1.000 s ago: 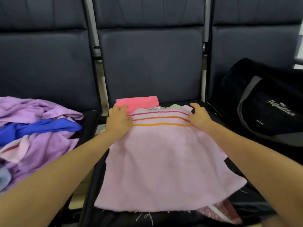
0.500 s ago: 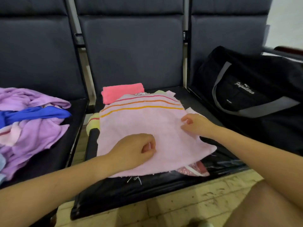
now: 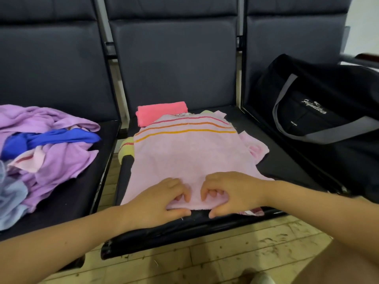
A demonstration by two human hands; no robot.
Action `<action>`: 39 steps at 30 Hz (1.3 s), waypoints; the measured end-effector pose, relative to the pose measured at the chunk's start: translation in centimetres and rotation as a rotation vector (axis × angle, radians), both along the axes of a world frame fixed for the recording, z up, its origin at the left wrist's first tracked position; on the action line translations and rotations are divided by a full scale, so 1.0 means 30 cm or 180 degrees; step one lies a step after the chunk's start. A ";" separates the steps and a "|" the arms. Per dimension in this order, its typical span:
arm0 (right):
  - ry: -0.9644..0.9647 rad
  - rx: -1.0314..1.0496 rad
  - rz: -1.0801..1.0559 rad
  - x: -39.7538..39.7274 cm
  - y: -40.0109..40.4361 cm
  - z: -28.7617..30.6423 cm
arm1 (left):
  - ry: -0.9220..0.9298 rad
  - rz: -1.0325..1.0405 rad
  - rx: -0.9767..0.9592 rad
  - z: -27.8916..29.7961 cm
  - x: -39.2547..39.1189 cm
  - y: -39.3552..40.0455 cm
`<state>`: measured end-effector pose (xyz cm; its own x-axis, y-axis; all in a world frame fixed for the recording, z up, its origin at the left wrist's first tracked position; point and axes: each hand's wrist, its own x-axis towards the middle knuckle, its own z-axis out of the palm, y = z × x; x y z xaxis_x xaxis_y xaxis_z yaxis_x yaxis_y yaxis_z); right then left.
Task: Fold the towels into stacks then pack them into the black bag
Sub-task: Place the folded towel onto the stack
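Far to the left of the hands, a loose pile (image 3: 47,152) of purple, blue and pale towels lies on a dark seat. The left hand (image 3: 162,198) and right hand (image 3: 229,194) sit side by side, each pinching the near edge of a pink towel (image 3: 188,158) between curled fingers and thumb. Beyond the hands lies a folded coral towel (image 3: 162,113). Right of them, on the next seat, rests the black bag (image 3: 328,111).

Left grip (image 3: 162,201) and right grip (image 3: 231,193) side by side, fingers curled, thumbs underneath.
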<state>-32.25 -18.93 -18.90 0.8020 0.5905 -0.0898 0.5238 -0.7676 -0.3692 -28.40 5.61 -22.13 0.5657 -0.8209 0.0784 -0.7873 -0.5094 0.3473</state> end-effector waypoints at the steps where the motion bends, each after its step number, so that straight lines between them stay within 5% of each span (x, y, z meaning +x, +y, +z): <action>1: -0.0097 -0.0034 0.0069 -0.001 0.006 -0.006 | -0.0053 0.0005 -0.0015 -0.002 -0.002 -0.001; 7: -0.0553 0.0006 -0.0065 0.016 0.036 -0.025 | -0.0437 0.0702 -0.0382 0.014 -0.022 -0.042; 19: -0.0972 0.0510 -0.1566 0.167 -0.143 0.123 | -0.1525 0.1395 0.0090 0.202 0.205 0.014; 24: -0.0566 0.1045 -0.2329 0.176 -0.195 0.128 | -0.1015 0.1941 -0.0257 0.239 0.258 0.114; 27: -0.0503 0.2254 -0.2639 0.161 -0.212 0.135 | -0.0423 0.2275 -0.0547 0.230 0.262 0.165; 31: -0.0097 0.3030 -0.2821 0.171 -0.201 0.131 | 0.0568 0.2285 -0.1666 0.218 0.230 0.182; 35: 0.0165 0.3075 -0.2929 0.205 -0.153 0.124 | 0.1381 0.2386 -0.2628 0.215 0.208 0.185; 39: 0.0098 0.2720 -0.3030 0.228 -0.135 0.109 | 0.1519 0.2643 -0.2722 0.224 0.196 0.167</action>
<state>-25.42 -22.98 -15.64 0.9426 -0.3339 0.0066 -0.1164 -0.3471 -0.9306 -22.51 10.61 -15.41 0.9986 0.0005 0.0522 -0.0503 -0.2614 0.9639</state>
